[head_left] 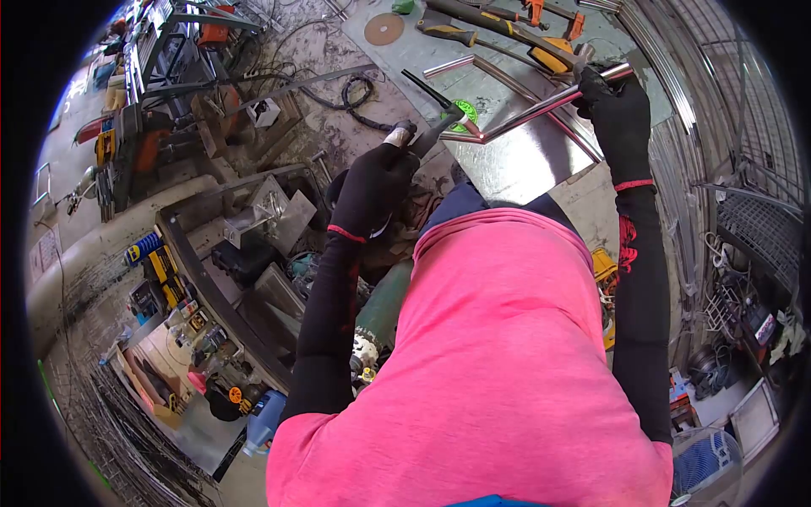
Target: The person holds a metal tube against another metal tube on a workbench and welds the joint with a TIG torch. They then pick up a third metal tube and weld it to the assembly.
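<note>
My left hand (378,184), in a black glove, is closed around a TIG welding torch (440,127). The torch's pink nozzle points at a small bright spot on the corner of a shiny metal tube frame (534,110). My gloved right hand (618,118) grips that tube near its far end. Beneath the tube lies a reflective metal sheet (515,173). A round green piece (463,111) with a cut-out pattern sits just behind the nozzle. My palms and some fingertips are hidden.
Behind my right hand lie a hammer (507,27), orange clamps (557,15) and a brown disc (384,29). A black cable (351,97) coils left of the torch. Long metal tubes (659,63) run along the right. Tools and bottles crowd a bench (228,317) at lower left.
</note>
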Demonstrator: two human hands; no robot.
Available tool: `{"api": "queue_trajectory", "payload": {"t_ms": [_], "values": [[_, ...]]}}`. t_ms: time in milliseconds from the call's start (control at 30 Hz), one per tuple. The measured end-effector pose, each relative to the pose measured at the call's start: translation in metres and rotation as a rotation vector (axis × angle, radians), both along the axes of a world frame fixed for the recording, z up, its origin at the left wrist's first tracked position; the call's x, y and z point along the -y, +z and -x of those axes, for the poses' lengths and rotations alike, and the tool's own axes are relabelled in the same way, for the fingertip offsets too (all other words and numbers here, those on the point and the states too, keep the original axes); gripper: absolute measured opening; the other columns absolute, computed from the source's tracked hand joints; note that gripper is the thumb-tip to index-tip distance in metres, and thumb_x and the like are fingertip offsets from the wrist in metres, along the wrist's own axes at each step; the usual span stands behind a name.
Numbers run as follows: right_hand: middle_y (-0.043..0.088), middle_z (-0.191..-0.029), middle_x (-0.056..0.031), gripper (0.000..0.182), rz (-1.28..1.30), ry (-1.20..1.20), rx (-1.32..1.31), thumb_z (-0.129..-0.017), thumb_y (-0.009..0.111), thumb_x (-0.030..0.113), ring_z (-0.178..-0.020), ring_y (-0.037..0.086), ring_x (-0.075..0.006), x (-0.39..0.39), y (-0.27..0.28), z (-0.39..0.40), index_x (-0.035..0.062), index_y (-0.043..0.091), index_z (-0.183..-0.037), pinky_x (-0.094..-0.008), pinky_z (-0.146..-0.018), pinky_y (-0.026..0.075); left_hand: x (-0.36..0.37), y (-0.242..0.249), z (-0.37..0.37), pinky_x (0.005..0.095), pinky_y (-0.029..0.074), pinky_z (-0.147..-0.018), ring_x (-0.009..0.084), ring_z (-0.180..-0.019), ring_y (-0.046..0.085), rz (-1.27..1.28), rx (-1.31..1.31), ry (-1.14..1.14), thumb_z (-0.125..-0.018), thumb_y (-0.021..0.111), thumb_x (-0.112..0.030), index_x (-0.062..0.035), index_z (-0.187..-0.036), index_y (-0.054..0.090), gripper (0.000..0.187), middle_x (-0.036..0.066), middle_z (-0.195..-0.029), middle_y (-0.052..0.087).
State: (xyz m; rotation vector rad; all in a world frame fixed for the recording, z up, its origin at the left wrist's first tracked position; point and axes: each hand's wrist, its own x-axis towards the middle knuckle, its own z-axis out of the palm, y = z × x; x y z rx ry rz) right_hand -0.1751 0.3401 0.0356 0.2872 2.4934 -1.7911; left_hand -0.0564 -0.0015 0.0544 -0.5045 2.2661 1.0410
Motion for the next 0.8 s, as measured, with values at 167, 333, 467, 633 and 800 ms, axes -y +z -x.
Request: {"api": "queue_trajectory", "payload": {"t_ms": [167, 333, 467, 633, 800], "values": [[0.075, -0.088, -0.0097, 0.034, -0.072, -0.002, 0.007, -0.097, 0.08, 0.029, -0.073, 0.075, -0.0159, -0.002, -0.006, 0.006, -0.0006, 0.07, -0.111, -0.0287, -0.063, 0.06, -0.004, -0.002, -0.006, 0.0294, 0.05, -0.065, 0.0087, -0.07, 0.06, -0.136, -0.145, 0.106, -0.102, 0.066, -0.022, -0.0038, -0.145, 0.063, 0.048, 0.005, -0.081, 0.07], [0.073, -0.078, -0.0088, 0.042, -0.006, -0.043, 0.005, -0.096, 0.082, 0.037, -0.065, 0.071, -0.0134, 0.001, -0.005, 0.01, -0.003, 0.071, -0.102, -0.0291, -0.058, 0.056, -0.003, -0.003, -0.006, 0.0268, 0.047, -0.058, 0.006, -0.064, 0.057, -0.133, -0.123, 0.102, -0.104, 0.062, -0.02, -0.0037, -0.142, 0.065, 0.041, 0.0, -0.084, 0.067], [0.074, -0.08, -0.0093, 0.043, 0.008, -0.049, 0.008, -0.095, 0.082, 0.036, -0.066, 0.073, -0.0146, -0.001, -0.01, 0.012, -0.0039, 0.071, -0.103, -0.0291, -0.058, 0.056, -0.004, -0.003, -0.006, 0.0288, 0.05, -0.066, 0.0072, -0.07, 0.057, -0.134, -0.16, 0.1, -0.101, 0.068, -0.021, -0.0053, -0.147, 0.062, 0.049, 0.003, -0.082, 0.068], [0.074, -0.08, -0.0093, 0.042, 0.036, -0.051, 0.018, -0.095, 0.083, 0.035, -0.067, 0.074, -0.0152, -0.002, -0.013, 0.015, -0.0036, 0.07, -0.103, -0.0286, -0.057, 0.056, -0.006, 0.005, 0.002, 0.031, 0.056, -0.084, 0.0117, -0.093, 0.07, -0.013, -0.068, -0.023, -0.102, 0.067, -0.016, -0.0009, -0.146, 0.062, 0.047, 0.014, -0.106, 0.079], [0.074, -0.082, -0.0093, 0.039, 0.078, -0.069, 0.046, -0.094, 0.083, 0.033, -0.066, 0.075, -0.0157, -0.006, -0.021, 0.019, -0.0023, 0.07, -0.104, -0.0278, -0.056, 0.057, -0.006, -0.015, -0.009, 0.0292, 0.048, -0.06, 0.0078, -0.067, 0.06, -0.142, -0.36, 0.041, -0.104, 0.066, -0.02, 0.0001, -0.132, 0.071, 0.035, 0.0, -0.077, 0.065]]}}
